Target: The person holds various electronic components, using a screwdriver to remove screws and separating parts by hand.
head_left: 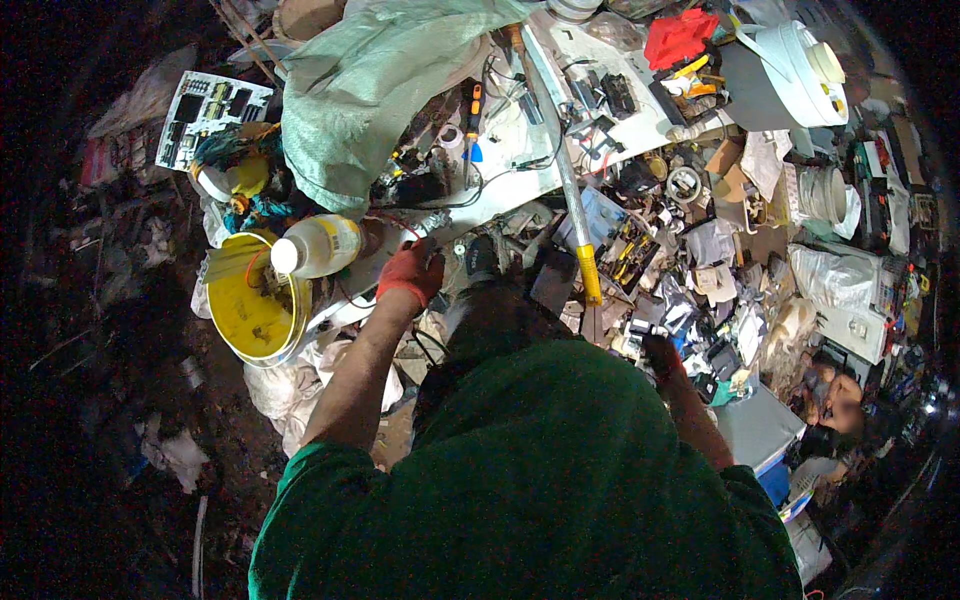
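Note:
My left hand [411, 274], in a red work glove, is at the near edge of the white work board [505, 190]. Its fingers look curled, and whatever they hold is too small or hidden to name. A thin red wire runs just beyond it. Beside it, on the left, lies a whitish plastic bottle [325, 247] with a yellow label. My right hand [660, 357] is low on the right, in shadow beside a heap of small electronic scrap [690, 325]; its fingers cannot be made out. Farther up the board lies an orange-and-black screwdriver [474, 115].
A yellow-lined bucket [258, 300] stands at the left. A pale woven sack [350, 100] covers the far left. A metal pole [565, 165] with a yellow end crosses the board. White buckets [790, 75] and a red object [680, 38] sit far right. Another person [838, 398] shows at right.

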A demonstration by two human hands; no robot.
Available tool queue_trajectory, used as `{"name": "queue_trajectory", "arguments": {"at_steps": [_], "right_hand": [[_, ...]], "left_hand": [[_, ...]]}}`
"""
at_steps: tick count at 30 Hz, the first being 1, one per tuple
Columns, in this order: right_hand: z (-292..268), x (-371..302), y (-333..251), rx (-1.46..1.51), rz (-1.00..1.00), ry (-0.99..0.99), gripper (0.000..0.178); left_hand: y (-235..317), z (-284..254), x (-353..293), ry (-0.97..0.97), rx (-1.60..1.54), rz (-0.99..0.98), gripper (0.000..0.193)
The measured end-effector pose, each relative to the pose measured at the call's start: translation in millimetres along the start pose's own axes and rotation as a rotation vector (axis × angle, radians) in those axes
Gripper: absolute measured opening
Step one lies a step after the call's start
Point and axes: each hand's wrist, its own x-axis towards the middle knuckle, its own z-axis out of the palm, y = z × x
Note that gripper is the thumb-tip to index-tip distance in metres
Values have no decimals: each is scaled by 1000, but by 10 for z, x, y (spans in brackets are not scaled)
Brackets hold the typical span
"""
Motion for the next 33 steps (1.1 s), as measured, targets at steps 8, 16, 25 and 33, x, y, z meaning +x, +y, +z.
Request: {"name": "queue_trajectory", "arguments": {"at_steps": [8, 16, 25, 33], "right_hand": [[-515, 1152, -1853, 731, 206, 116, 24], [-17, 700, -1150, -4, 11, -166, 34], [-10, 51, -380, 94, 170, 21, 27], [-1000, 851, -2817, 273, -160, 434, 24]], "left_hand": [[-249, 151, -181, -28, 26, -203, 39], [-376, 150, -142, 291, -119, -349, 48], [-80, 49, -34, 262, -38, -400, 52], [-232, -8, 202, 59, 157, -405, 45]]}}
